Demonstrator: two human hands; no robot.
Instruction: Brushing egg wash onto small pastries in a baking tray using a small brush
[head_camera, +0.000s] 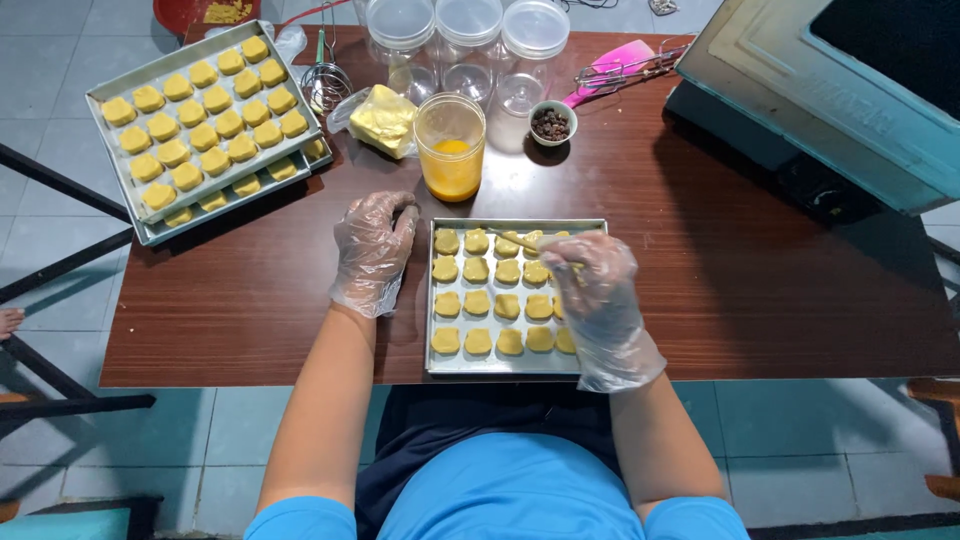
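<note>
Left hand, gloved, rests flat with fingers loosely open against the left rim of the baking tray at the worktop's near edge; best kept there as a brace. Right hand pinches a thin brush over the cookies; light, even strokes suit. The jar of yellow glaze stands just behind.

Gloved right hand held a thin brush over yellow cookies, left hand's fingers rested beside the baking tray, egg-wash cup beyond them.
</note>
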